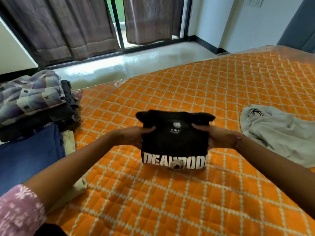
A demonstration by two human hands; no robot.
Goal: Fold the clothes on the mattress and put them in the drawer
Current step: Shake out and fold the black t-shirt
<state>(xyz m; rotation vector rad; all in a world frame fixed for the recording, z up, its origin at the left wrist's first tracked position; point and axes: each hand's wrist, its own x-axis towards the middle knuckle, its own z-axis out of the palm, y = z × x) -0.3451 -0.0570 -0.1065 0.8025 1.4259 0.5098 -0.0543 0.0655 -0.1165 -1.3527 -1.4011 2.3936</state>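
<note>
Above the orange quilted mattress (170,193) I hold the black printed T-shirt (173,142), nearly folded, its lower edge touching the quilt. My left hand (134,136) and right hand (219,137) each grip one side, fingers curled round the cloth. Next, by my judgement: carry it to the folded pile (34,106); no drawer is visible.

The mattress (170,201) was orange with a white diamond lattice; the folded T-shirt (173,140) was black with white lettering; the crumpled garment (279,132) pale grey; the top shirt (29,94) purple-grey check; the sleeve (18,210) pink, white-flowered.
</note>
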